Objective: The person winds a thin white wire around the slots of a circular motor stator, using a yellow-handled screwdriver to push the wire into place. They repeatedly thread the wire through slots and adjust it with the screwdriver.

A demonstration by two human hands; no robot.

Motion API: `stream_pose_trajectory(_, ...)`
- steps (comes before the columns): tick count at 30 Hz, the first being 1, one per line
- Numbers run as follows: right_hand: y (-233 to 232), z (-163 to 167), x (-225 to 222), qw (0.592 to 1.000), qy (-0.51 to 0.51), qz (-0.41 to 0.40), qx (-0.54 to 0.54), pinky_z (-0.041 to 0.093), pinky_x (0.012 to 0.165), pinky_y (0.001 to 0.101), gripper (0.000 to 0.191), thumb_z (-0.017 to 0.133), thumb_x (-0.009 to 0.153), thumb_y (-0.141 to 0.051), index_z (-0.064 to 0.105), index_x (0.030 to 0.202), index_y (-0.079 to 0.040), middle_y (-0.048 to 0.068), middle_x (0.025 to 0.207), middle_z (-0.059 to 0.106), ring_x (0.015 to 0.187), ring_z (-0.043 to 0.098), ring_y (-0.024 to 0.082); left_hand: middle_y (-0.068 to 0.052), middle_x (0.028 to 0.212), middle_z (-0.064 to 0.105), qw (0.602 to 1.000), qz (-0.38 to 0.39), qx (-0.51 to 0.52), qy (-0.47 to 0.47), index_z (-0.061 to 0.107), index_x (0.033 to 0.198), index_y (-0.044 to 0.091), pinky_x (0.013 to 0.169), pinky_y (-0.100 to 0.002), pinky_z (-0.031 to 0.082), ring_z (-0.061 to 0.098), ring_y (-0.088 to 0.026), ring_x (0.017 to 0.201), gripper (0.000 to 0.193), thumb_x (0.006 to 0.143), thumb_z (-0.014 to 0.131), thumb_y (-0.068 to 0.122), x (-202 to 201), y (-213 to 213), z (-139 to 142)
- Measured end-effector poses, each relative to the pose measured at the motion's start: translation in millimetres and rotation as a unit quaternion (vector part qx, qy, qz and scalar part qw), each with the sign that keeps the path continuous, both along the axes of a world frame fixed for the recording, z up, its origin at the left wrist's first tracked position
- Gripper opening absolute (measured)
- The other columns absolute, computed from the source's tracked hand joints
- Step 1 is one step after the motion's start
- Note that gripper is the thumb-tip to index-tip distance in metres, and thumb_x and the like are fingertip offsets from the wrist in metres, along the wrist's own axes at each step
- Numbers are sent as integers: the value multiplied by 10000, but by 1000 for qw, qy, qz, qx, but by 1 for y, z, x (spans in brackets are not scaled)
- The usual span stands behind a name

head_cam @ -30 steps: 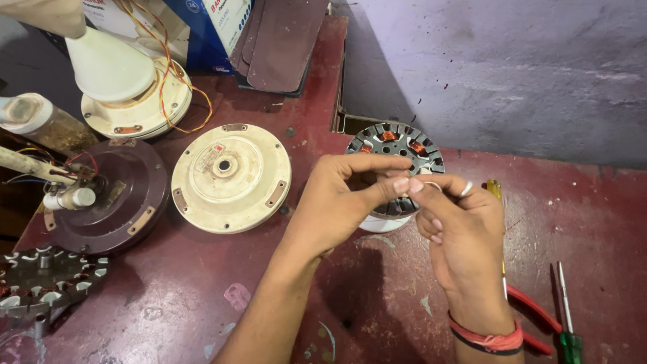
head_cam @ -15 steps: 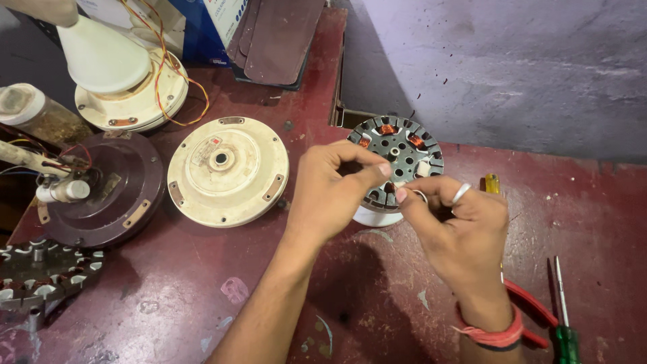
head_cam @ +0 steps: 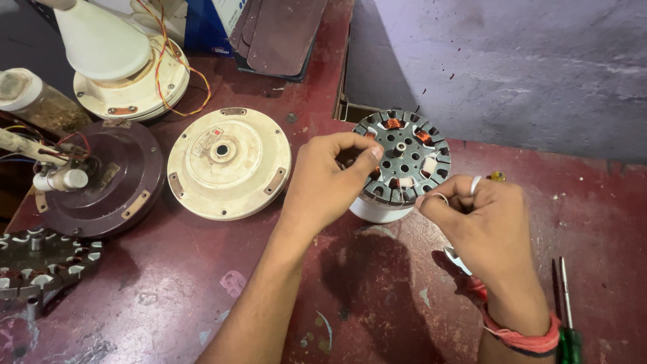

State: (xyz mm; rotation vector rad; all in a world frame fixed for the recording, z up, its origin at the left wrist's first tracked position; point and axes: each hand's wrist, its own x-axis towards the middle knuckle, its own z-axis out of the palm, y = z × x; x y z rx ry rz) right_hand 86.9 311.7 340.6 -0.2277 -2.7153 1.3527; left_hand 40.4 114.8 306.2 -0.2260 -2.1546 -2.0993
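A round grey fan stator [head_cam: 408, 160] with copper coils in its slots sits on a white spool on the dark red table [head_cam: 168, 296]. My left hand [head_cam: 330, 182] rests its thumb and fingers against the stator's left rim, pinched together. My right hand [head_cam: 482, 222] hovers just right of the stator, thumb and forefinger pinched; a thin wire between the hands is too fine to make out. A ring is on one right finger and a red thread band on that wrist.
A cream fan motor cover [head_cam: 228, 163] lies left of the stator, a dark brown motor housing [head_cam: 101, 176] further left, another bare stator [head_cam: 37, 259] at the left edge. A white fan body with wires [head_cam: 125, 61] stands behind. Green-handled screwdriver [head_cam: 566, 317] at right.
My hands have drawn apart: the left moved onto the stator's left rim, the right shifted to the right and lower. The camera view moved a little closer.
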Motion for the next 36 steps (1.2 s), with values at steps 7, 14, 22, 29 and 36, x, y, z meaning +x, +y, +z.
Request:
stream_pose_trajectory(7, -1, -8, -4, 1000, 3, -13, 15, 271, 443, 238, 104, 795, 809, -74, 765, 754, 10, -24, 561, 605, 500, 416, 13, -42, 689, 738, 999, 14, -29, -12, 785, 972, 6, 549, -256, 488, 584, -42, 607, 228, 897, 720, 212, 0, 2, 0)
stream_pose_trajectory(14, -8, 2, 4, 1000, -28, 5, 6, 240, 412, 260, 64, 789, 789, -69, 793, 772, -8, -31, 513, 566, 454, 379, 24, -58, 778, 773, 998, 31, -59, 18, 787, 967, 42, 599, -279, 522, 646, -92, 625, 193, 870, 728, 197, 6, 5, 6)
stream_pose_trajectory(22, -22, 11, 14, 999, -24, -15, 39, 268, 386, 278, 110, 820, 776, -120, 836, 858, -48, -17, 486, 530, 423, 383, 39, -97, 918, 686, 974, 11, -182, 131, 802, 969, 104, 831, -403, 504, 632, -291, 935, 154, 840, 730, 148, 16, 3, 6)
stream_pose_trajectory(29, -19, 10, 8, 998, -25, -29, 54, 288, 374, 278, 138, 817, 779, -126, 844, 900, -66, -10, 475, 559, 408, 408, 44, -103, 989, 627, 962, -25, -212, 169, 788, 992, 106, 868, -425, 483, 585, -300, 1004, 188, 817, 719, 116, 14, 10, 5)
stream_pose_trajectory(36, -14, 4, -3, 998, -17, -24, 57, 272, 389, 276, 167, 836, 773, -146, 845, 923, -73, -16, 490, 523, 434, 374, 40, -111, 990, 610, 958, -3, -235, 167, 741, 934, 76, 891, -442, 459, 576, -313, 1006, 84, 878, 680, 86, 4, 21, -5)
